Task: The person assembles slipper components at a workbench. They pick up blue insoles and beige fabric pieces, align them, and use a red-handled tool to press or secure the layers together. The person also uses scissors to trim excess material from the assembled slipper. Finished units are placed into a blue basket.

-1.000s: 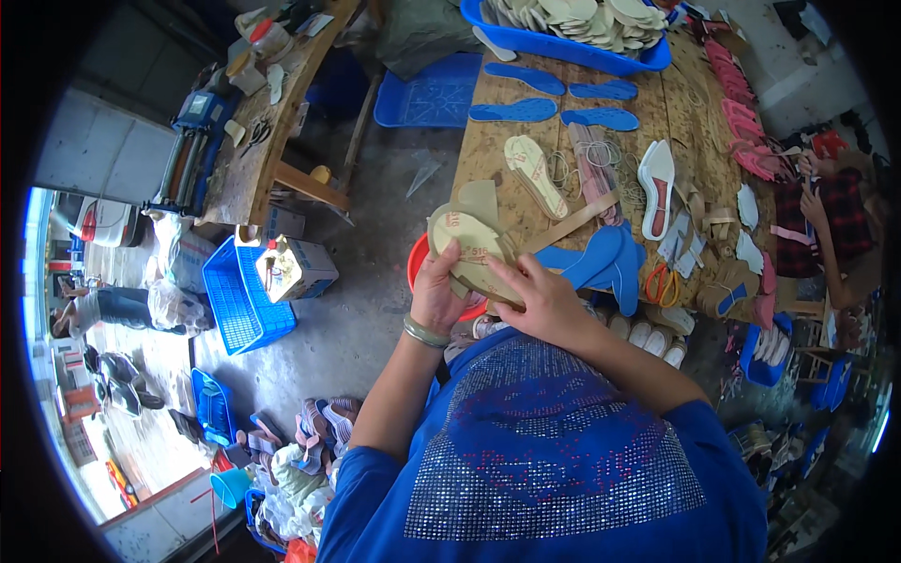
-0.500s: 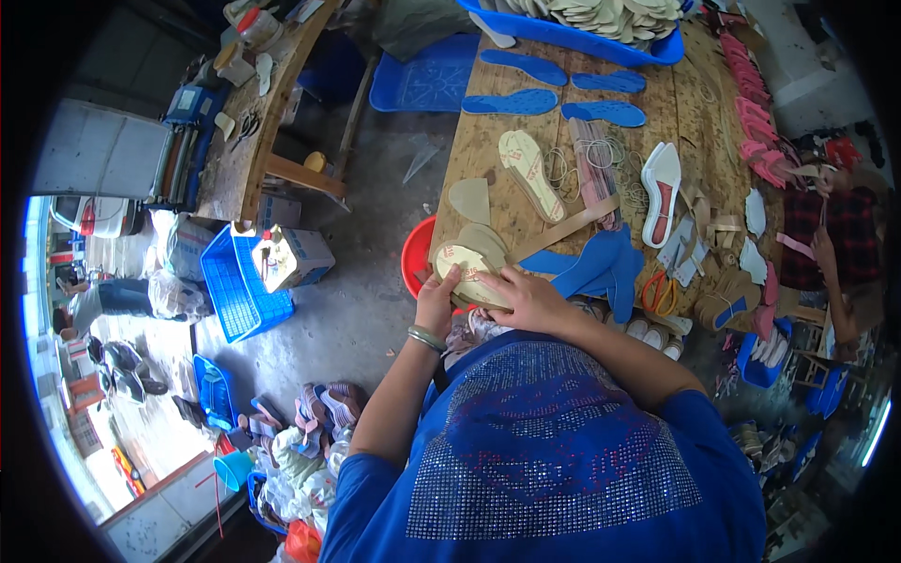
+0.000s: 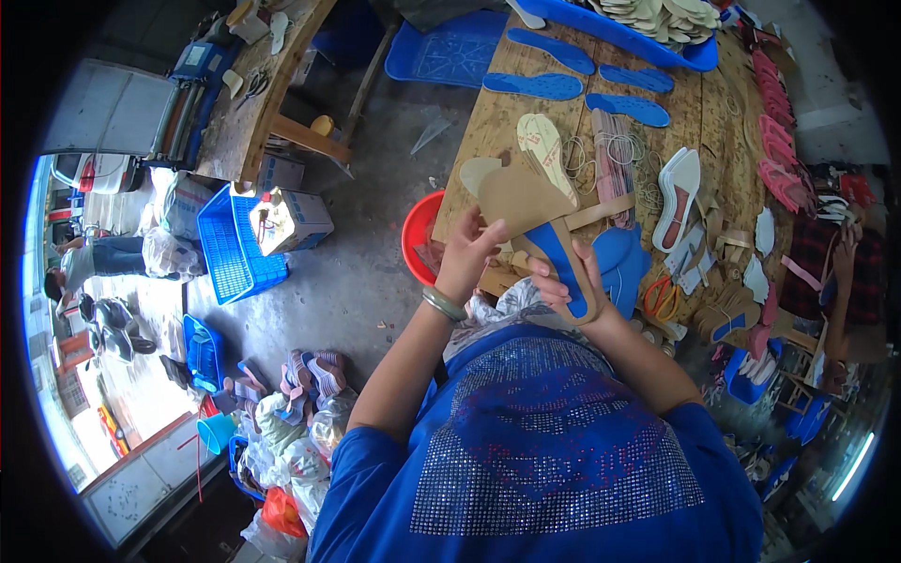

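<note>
Here, near the middle of the frame, both hands hold a tan, flat sandal sole with a blue underside and tan straps (image 3: 542,230) just above the near edge of the long wooden workbench (image 3: 488,113). The left hand (image 3: 466,255) pinches the sole's left edge, fingers pressed on it; the right hand (image 3: 568,281) curls around the blue heel end from below – seemingly to steady it while the left works the edge. A red plastic basin (image 3: 418,239) sits just left of the hands – on the floor by the bench

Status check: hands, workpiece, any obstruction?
Left hand gripping tan sole piece. Right hand holding blue insole. Nothing blocking.
</note>
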